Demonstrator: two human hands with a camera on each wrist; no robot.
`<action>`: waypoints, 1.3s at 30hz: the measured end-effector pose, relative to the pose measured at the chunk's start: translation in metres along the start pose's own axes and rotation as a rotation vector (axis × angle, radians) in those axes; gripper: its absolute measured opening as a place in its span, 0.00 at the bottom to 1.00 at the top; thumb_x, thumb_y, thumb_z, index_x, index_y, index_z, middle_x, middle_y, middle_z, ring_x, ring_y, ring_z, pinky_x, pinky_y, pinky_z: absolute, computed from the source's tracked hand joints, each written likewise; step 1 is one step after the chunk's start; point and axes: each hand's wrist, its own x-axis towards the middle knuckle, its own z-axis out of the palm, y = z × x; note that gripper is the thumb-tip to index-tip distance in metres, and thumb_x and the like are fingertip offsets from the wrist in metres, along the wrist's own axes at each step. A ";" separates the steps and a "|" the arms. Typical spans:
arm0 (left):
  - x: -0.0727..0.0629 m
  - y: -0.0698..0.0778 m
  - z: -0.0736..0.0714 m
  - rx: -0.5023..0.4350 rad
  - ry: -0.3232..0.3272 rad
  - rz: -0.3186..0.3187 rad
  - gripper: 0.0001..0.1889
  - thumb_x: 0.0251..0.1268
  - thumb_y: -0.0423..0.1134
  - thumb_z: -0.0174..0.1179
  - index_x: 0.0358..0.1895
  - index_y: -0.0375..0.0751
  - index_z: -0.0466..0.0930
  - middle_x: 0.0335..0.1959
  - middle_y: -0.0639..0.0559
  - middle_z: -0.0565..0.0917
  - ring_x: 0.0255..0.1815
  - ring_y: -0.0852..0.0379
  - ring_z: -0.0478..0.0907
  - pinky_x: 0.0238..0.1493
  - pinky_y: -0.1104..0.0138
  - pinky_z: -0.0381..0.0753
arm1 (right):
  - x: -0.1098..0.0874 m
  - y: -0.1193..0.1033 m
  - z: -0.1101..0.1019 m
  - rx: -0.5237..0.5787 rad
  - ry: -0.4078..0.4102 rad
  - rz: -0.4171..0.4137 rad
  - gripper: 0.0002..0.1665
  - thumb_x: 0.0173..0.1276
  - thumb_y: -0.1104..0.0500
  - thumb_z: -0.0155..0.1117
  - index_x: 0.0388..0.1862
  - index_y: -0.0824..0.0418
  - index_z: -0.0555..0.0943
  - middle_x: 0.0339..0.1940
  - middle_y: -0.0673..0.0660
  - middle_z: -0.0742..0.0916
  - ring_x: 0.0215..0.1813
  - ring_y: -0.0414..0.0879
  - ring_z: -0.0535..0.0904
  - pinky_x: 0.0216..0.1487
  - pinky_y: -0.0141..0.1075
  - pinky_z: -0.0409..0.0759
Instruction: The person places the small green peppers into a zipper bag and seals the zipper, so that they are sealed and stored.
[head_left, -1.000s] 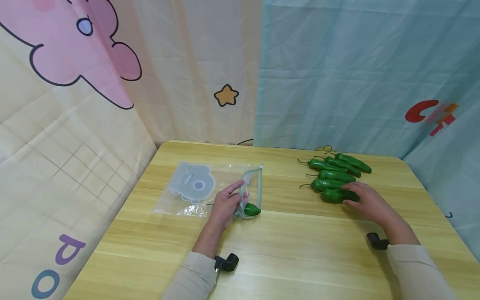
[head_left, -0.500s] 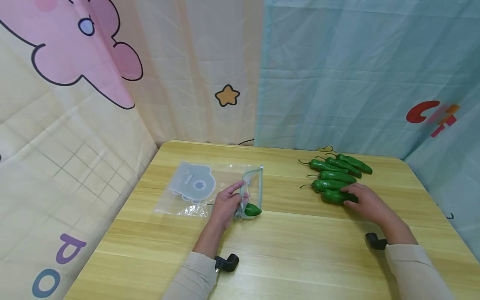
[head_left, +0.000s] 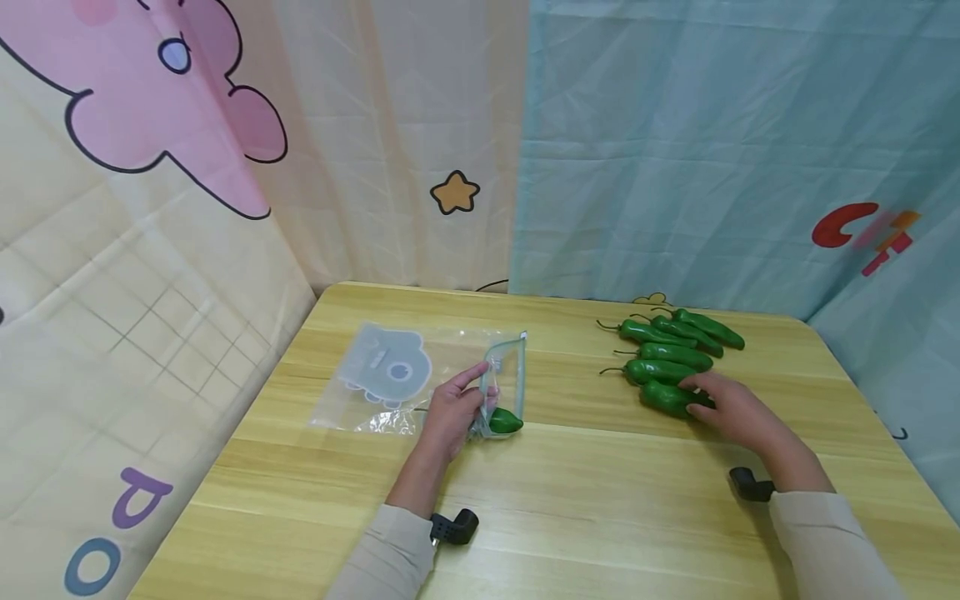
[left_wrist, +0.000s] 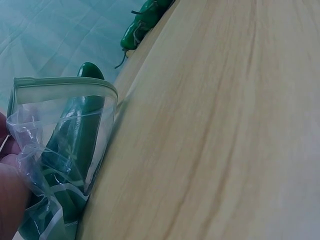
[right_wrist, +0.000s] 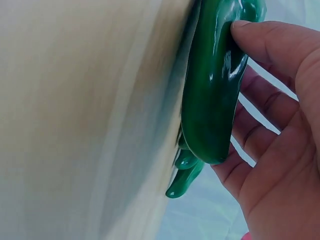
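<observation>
My left hand (head_left: 448, 417) grips the near side of a clear zip bag (head_left: 522, 375) at its mouth, with the slider end standing up on the right. Inside lies one green pepper (head_left: 505, 421), its tip at the opening; the left wrist view shows that pepper (left_wrist: 82, 130) through the plastic, poking past the green zip strip (left_wrist: 65, 90). On the right, my right hand (head_left: 738, 408) pinches the nearest green pepper (head_left: 663, 400) of the group. In the right wrist view, the thumb presses one side of this pepper (right_wrist: 215, 85) and the fingers lie behind it.
Several more green peppers (head_left: 667, 352) lie beyond the right hand, stems toward the left. A bear-like print (head_left: 397, 367) marks the flat part of the bag. Printed curtains (head_left: 637, 150) hang along the back and sides of the wooden table (head_left: 570, 517).
The pepper at my right hand has turned slightly, its right end now nearer to me and a little apart from its neighbour. My left hand and the bag stay put.
</observation>
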 end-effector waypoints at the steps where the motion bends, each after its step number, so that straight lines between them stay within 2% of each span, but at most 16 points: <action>1: 0.000 0.000 0.000 0.003 -0.001 0.000 0.28 0.59 0.21 0.52 0.66 0.36 0.75 0.36 0.43 0.87 0.35 0.59 0.83 0.38 0.72 0.82 | 0.000 -0.001 0.000 0.005 -0.001 0.000 0.19 0.66 0.67 0.65 0.55 0.73 0.78 0.51 0.70 0.82 0.52 0.66 0.78 0.51 0.60 0.77; 6: -0.001 0.001 0.000 0.013 0.004 -0.011 0.29 0.57 0.21 0.52 0.66 0.38 0.76 0.40 0.40 0.87 0.36 0.59 0.83 0.37 0.71 0.82 | 0.002 -0.009 -0.003 0.029 0.018 -0.021 0.19 0.66 0.67 0.66 0.55 0.72 0.78 0.52 0.69 0.82 0.54 0.66 0.78 0.52 0.61 0.76; 13: 0.000 0.002 0.002 0.022 -0.001 -0.011 0.30 0.58 0.21 0.52 0.66 0.38 0.76 0.38 0.42 0.87 0.34 0.60 0.83 0.36 0.72 0.81 | 0.013 -0.029 -0.005 0.044 0.015 -0.057 0.20 0.67 0.67 0.66 0.57 0.71 0.78 0.54 0.68 0.82 0.57 0.66 0.76 0.55 0.61 0.75; 18: 0.001 0.002 0.002 0.028 -0.003 -0.015 0.29 0.59 0.22 0.53 0.66 0.39 0.76 0.40 0.40 0.87 0.35 0.59 0.83 0.37 0.71 0.81 | 0.025 -0.043 0.000 0.067 -0.001 -0.084 0.21 0.68 0.66 0.66 0.59 0.69 0.78 0.56 0.66 0.81 0.60 0.65 0.75 0.57 0.60 0.75; 27: -0.001 -0.001 -0.001 0.032 0.007 -0.033 0.28 0.61 0.23 0.54 0.66 0.40 0.76 0.42 0.39 0.86 0.38 0.57 0.83 0.40 0.70 0.82 | 0.043 -0.069 0.014 0.082 -0.018 -0.143 0.19 0.68 0.65 0.65 0.58 0.66 0.79 0.54 0.61 0.83 0.58 0.60 0.77 0.56 0.57 0.77; 32: -0.001 -0.001 -0.001 0.018 0.003 -0.009 0.27 0.61 0.23 0.56 0.66 0.36 0.75 0.40 0.39 0.86 0.36 0.58 0.83 0.39 0.70 0.83 | 0.050 -0.082 0.021 0.094 -0.035 -0.151 0.19 0.69 0.66 0.65 0.58 0.65 0.79 0.55 0.60 0.83 0.57 0.58 0.78 0.56 0.55 0.78; 39: 0.000 -0.001 0.001 -0.007 0.011 0.019 0.26 0.61 0.23 0.57 0.65 0.33 0.76 0.36 0.44 0.85 0.33 0.59 0.82 0.37 0.71 0.83 | 0.060 -0.096 0.030 0.090 -0.055 -0.206 0.18 0.68 0.65 0.66 0.56 0.65 0.80 0.52 0.58 0.83 0.54 0.55 0.79 0.53 0.52 0.79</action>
